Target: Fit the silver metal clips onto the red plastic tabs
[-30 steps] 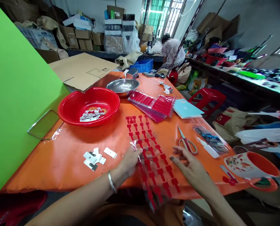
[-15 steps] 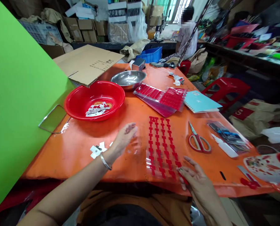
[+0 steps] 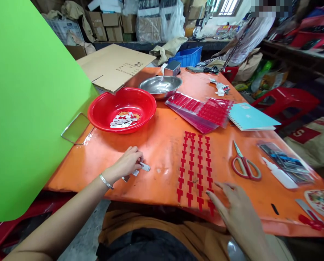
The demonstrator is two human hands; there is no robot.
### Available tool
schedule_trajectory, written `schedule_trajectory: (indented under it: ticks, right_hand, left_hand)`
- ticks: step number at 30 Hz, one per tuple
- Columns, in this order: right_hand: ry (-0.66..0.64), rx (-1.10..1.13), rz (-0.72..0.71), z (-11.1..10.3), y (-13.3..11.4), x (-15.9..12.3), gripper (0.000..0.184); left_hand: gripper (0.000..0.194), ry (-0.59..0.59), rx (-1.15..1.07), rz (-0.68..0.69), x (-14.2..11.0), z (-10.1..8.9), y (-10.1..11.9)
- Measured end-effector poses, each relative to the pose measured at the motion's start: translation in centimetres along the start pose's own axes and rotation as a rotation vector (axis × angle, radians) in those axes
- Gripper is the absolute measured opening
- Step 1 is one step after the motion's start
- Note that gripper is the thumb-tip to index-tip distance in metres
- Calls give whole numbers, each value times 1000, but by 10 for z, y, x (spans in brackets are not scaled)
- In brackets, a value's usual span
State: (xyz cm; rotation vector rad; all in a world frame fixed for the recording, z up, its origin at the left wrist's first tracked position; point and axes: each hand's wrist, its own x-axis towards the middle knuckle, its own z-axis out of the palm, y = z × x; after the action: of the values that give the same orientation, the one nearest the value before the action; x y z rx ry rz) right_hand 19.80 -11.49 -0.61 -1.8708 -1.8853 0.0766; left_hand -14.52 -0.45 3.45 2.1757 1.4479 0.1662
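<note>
My left hand (image 3: pixel 128 163), a bracelet at its wrist, is over the pile of small flat pieces left of the sheet. Its fingers are closed on a small grey-white flat piece (image 3: pixel 145 166); other pieces show partly under the hand. Rows of red T-shaped stickers (image 3: pixel 191 166) on a clear sheet lie flat on the table in front of me. At the sheet's lower right corner is my right hand (image 3: pixel 232 203), fingers apart, thumb and fingertips close to the last column of stickers. Whether they touch the sheet I cannot tell.
A red basin (image 3: pixel 96 117) holds similar flat pieces. Behind it are a steel bowl (image 3: pixel 162 95) and cardboard (image 3: pixel 115 65). Red sheets (image 3: pixel 216 110), a light-blue notebook (image 3: pixel 253 116), scissors (image 3: pixel 245 159) and a white bottle (image 3: pixel 283 175) lie to the right. A green board (image 3: pixel 33 108) stands at left.
My left hand has moved left from beside the sheet to the pile of flat pieces and closed on one. My right hand stays at the sheet's corner, its fingers looser. The view has turned left.
</note>
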Motion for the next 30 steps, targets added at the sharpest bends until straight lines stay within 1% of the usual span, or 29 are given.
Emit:
schedule_trajectory:
  ticks: [1, 2, 5, 7, 9, 10, 11, 12, 13, 15, 16, 18, 20, 22, 24, 25, 26, 27, 29, 30]
  right_hand:
    - [-7, 69, 1, -1, -6, 3, 36]
    - [-28, 148, 7, -2, -15, 5, 34]
    - [-141, 376, -4, 1, -50, 12, 26]
    - [-203, 493, -20, 8, -76, 16, 26]
    - [-256, 589, -29, 16, -98, 20, 29]
    - [-290, 642, -22, 21, -106, 21, 26]
    - [-322, 701, 5, 26, -113, 22, 21]
    - [-352, 771, 60, 30, -118, 23, 18]
    - [-377, 851, 145, 34, -122, 22, 19]
    - [-395, 1048, 372, 41, -127, 20, 24]
    - [-387, 1159, 486, 44, -129, 18, 27]
    - [-357, 1358, 661, 48, -134, 15, 31]
    - [-342, 1460, 737, 49, -139, 11, 34]
    - [-421, 1425, 701, 48, -142, 7, 34]
    - [-501, 1283, 595, 43, -139, 3, 35]
    - [-507, 1190, 533, 39, -135, 2, 35]
    - [-479, 1094, 477, 35, -129, 1, 35]
    - [-425, 1000, 432, 31, -121, 1, 33]
    - [-296, 836, 376, 21, -102, 4, 28]
    - [-247, 767, 361, 16, -91, 7, 25]
  left_hand:
    - [1, 13, -45, -2, -1, 0, 1]
    - [3, 24, -99, -6, -2, 0, 2]
    - [9, 38, -208, 29, -9, 5, 10]
    - [10, 11, -229, 112, -15, 11, 20]
    - [10, -27, -309, 183, -19, 18, 31]
    - [9, -26, -387, 187, -20, 23, 36]
    - [8, -2, -489, 162, -21, 27, 41]
    - [12, 36, -622, 116, -21, 32, 45]
    - [20, 83, -785, 53, -21, 38, 49]
    - [37, 150, -1150, -97, -21, 50, 56]
    - [39, 157, -1319, -159, -22, 56, 60]
    - [33, 117, -1547, -222, -22, 68, 66]
    - [27, 67, -1620, -232, -24, 75, 72]
    - [29, 52, -1609, -250, -24, 75, 76]
    - [31, 79, -1544, -287, -23, 70, 74]
    - [32, 95, -1490, -292, -22, 67, 71]
    - [33, 105, -1422, -287, -21, 63, 68]
    - [33, 112, -1341, -274, -20, 59, 64]
    - [31, 114, -1198, -242, -18, 54, 55]
    - [30, 112, -1161, -238, -17, 52, 51]
